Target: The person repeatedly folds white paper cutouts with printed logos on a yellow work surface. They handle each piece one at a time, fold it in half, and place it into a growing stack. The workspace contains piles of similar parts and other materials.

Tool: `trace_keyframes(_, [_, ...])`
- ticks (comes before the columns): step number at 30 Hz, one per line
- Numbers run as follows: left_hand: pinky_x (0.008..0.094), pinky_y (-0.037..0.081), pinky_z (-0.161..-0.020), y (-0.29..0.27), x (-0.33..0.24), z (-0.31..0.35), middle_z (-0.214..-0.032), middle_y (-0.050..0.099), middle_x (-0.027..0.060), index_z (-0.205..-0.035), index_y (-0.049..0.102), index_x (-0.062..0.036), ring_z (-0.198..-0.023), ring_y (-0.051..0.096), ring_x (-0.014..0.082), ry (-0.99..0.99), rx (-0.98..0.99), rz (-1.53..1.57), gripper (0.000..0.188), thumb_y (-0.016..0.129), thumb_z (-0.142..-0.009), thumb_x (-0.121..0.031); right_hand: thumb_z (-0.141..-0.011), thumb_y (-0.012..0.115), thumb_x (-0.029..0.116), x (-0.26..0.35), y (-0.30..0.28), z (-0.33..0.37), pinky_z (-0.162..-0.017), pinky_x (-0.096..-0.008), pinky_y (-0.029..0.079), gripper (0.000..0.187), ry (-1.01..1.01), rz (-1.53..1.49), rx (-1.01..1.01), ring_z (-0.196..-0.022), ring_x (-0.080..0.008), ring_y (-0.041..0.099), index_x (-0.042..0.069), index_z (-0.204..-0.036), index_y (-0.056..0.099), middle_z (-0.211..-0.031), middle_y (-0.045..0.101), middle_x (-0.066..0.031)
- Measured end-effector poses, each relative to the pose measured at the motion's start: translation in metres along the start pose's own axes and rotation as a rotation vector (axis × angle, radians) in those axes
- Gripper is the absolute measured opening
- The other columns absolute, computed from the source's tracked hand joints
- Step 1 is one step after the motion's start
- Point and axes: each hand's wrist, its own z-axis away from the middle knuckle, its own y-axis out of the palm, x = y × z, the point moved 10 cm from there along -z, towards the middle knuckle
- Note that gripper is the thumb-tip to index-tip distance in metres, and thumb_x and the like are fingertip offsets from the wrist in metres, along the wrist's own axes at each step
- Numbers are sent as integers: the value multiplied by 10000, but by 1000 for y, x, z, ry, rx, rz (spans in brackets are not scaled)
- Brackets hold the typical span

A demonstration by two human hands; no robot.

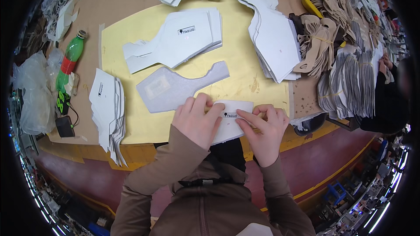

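Note:
Close to the table's front edge lies a white cut piece, its upper part hidden behind my fingers. Across it sits a small printed label. My left hand is closed at the piece's left side, with thumb and forefinger by the label's left end. From the other side, thumb and forefinger of my right hand pinch at the label's right end. Just beyond my left hand, a grey template with a pale rectangle rests flat. A stack of white cut pieces bearing a similar label lies behind it.
A yellow sheet covers the middle of the table. More white stacks stand at left and right. Bundled beige pieces and grey pieces crowd the right side. A green bottle and plastic bag lie left.

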Motion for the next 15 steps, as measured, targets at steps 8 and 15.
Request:
trace_keyframes(8, [448, 439, -1042, -28, -22, 14, -1284, 628, 52, -1037, 773, -158, -1156, 576, 246, 461, -195, -334, 240, 697, -810, -147, -788, 825, 264, 3, 0, -4, -908, -402, 311, 241, -13, -9, 54, -940, -191, 511, 261, -1029, 819, -927, 554, 36])
trace_keyframes(15, [508, 394, -1144, -5, -24, 29, -1463, 569, 109, -1202, 705, -152, -1338, 534, 263, 562, -24, -438, 365, 609, -850, -136, -788, 826, 257, 2, 1, -5, -916, -410, 311, 247, -31, -26, 68, -944, -198, 510, 249, -1034, 813, -936, 553, 24])
